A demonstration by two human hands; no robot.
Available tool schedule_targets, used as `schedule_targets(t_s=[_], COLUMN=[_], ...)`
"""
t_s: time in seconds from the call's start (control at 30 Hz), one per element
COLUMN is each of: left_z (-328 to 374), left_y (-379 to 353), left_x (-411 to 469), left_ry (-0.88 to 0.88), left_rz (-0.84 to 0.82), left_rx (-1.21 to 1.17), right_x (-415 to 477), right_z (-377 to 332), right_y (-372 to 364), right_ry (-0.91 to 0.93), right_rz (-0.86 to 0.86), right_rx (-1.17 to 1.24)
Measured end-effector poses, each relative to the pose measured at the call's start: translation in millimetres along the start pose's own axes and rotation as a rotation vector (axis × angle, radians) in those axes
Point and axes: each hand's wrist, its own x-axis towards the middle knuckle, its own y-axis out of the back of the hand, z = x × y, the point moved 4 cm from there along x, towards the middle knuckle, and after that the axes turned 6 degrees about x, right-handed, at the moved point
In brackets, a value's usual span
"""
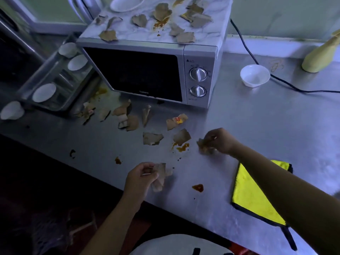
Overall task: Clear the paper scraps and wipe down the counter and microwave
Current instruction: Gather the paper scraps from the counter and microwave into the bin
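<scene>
Several torn brown paper scraps (152,138) lie on the steel counter (257,129) in front of a silver microwave (147,70). More scraps (162,12) and orange sauce cover the microwave's top. My left hand (140,178) grips a bunch of scraps (160,178) near the counter's front edge. My right hand (219,140) pinches another crumpled scrap (204,146) just right of an orange sauce smear (183,147). A yellow cloth (255,196) lies flat under my right forearm.
A white bowl (254,75) and a black power cord (248,50) sit right of the microwave. A pale yellow bottle (322,56) lies at the far right. A metal tray (53,78) with white cups stands to the left. Sauce spots (198,187) dot the counter.
</scene>
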Motion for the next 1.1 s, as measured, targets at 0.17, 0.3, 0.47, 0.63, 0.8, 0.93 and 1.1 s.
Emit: schedule_targets(t_s=[0.17,0.3,0.47,0.63,0.8,0.93,1.1], left_z=[-7,-16,-20,-9,8,27,52], left_y=[29,45,58,77,87,73,38], left_x=[-5,-1,30,79,134,168,194], left_ry=[-0.031,-0.029,-0.02,-0.108,-0.233,-0.372,-0.531], left_rz=[0.029,0.035,-0.095,-0.279,-0.43,-0.502,-0.582], left_rx=[0.017,0.012,0.031,0.137,0.304,0.479,0.696], right_x=[17,50,55,56,36,-8,-77], right_z=[-34,-49,-46,-49,-59,-72,-82], right_y=[-49,-76,-92,-98,-112,-132,-176], right_ry=[-0.003,0.014,-0.091,-0.234,-0.38,-0.333,-0.39], right_rz=[0.004,0.093,0.133,0.191,0.32,0.583,0.722], right_rx=[0.245,-0.097,-0.216,-0.154,0.062,0.381,0.692])
